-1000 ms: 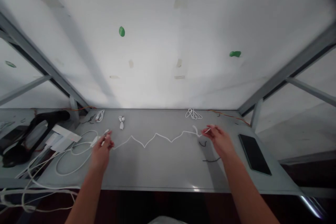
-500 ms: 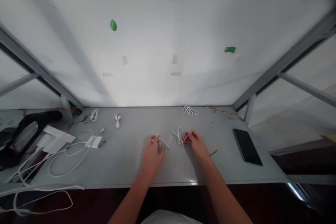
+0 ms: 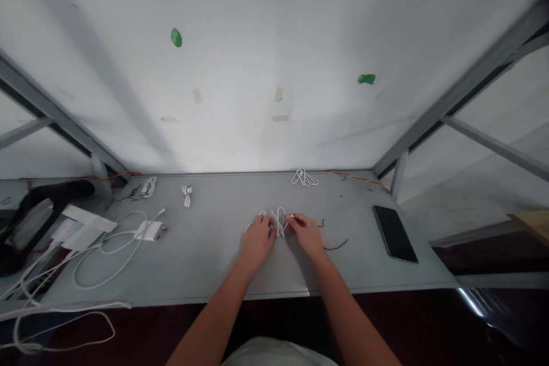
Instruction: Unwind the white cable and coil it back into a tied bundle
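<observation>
A thin white cable point(image 3: 280, 223) lies in loose loops between my hands, low over the grey tabletop. My left hand point(image 3: 258, 237) is closed on its left part, and a short stretch of cable sticks out beyond the fingers. On the other side my right hand point(image 3: 305, 233) pinches the cable's right end between thumb and fingers. Dark twist ties point(image 3: 337, 245) lie just right of my right hand. Behind the hands, near the wall, rests a coiled white cable point(image 3: 305, 178).
A dark phone point(image 3: 394, 233) lies at the right. On the left are a tied cable bundle point(image 3: 187, 195), another coiled cable point(image 3: 148, 186), a white charger plug point(image 3: 148, 231), and a white power strip point(image 3: 83, 229) with trailing cords. Metal frame posts point(image 3: 99, 167) flank the table.
My left hand has moved closer to my right, and the cable between them has gathered into tighter loops. The whole view has shifted slightly.
</observation>
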Demonstrator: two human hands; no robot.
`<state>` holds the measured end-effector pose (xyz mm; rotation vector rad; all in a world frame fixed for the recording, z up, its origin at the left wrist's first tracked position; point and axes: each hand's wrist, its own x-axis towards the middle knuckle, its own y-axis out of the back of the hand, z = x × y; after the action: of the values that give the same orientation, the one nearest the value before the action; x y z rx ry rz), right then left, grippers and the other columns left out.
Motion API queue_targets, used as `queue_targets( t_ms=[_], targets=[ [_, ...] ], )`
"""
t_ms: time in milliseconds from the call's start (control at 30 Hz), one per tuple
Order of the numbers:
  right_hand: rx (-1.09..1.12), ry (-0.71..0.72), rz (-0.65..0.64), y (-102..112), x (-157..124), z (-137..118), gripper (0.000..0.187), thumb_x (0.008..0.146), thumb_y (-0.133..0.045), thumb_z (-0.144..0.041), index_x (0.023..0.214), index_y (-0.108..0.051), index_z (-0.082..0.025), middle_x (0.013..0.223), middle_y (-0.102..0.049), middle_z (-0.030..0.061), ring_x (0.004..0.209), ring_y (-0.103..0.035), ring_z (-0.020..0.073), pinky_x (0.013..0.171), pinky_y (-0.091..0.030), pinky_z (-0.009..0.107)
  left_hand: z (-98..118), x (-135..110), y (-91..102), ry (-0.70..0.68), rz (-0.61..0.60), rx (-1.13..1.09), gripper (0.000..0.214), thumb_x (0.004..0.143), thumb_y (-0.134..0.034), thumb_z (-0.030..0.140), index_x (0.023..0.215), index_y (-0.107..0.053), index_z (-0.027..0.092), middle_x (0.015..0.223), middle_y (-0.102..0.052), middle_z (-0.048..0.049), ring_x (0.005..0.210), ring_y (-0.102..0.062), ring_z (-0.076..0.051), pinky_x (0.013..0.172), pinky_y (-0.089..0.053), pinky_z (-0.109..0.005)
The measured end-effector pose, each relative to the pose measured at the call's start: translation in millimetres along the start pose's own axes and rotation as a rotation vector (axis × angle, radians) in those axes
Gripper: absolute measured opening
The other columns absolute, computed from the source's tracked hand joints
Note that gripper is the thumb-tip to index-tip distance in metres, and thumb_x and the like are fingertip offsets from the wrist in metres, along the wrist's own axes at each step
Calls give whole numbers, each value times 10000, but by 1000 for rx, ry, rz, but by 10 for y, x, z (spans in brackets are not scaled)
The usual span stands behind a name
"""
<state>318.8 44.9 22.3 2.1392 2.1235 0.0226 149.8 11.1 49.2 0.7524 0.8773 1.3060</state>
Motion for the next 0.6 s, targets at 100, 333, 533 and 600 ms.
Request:
queue_targets(
  t_ms=[100, 333, 533, 600],
  targets=[
    [60, -49, 64, -48, 8, 33, 313, 693, -791, -464, 862, -718, -211, 653, -683, 19, 599, -650, 199, 593, -565, 326, -33, 9, -36, 6, 23, -26, 185, 997, -549, 307, 1117, -656, 214, 1162, -673, -89, 961, -665, -208, 858, -489, -318],
    [-158, 2, 73, -198, -7, 111, 267, 831, -620, -409, 965, -713, -198, 832, -722, 89, 707, -698, 243, 697, -593, 404, -24, -59, -165, 6, 107, 43, 325, 1011, -518, 280, 1308, -618, 194, 1306, -657, -138, 1155, -653, -255, 972, -491, -361],
    [-661, 278, 186, -218, -216, -105, 333, 953, -510, -442, 1003, -720, -189, 1033, -700, 170, 1002, -653, 319, 929, -492, 459, -37, -81, -207, -8, 139, 73, 311, 1010, -520, 272, 1286, -632, 184, 1273, -671, -138, 1165, -651, -262, 991, -491, -373],
    [-682, 191, 134, -250, -285, -128, 308, 910, -603, -508, 850, -686, -217, 875, -700, 131, 864, -658, 306, 815, -488, 418, -43, -85, -200, -15, 131, 67, 309, 1008, -516, 255, 1286, -631, 181, 1275, -670, -137, 1173, -646, -263, 987, -493, -375]
  ],
)
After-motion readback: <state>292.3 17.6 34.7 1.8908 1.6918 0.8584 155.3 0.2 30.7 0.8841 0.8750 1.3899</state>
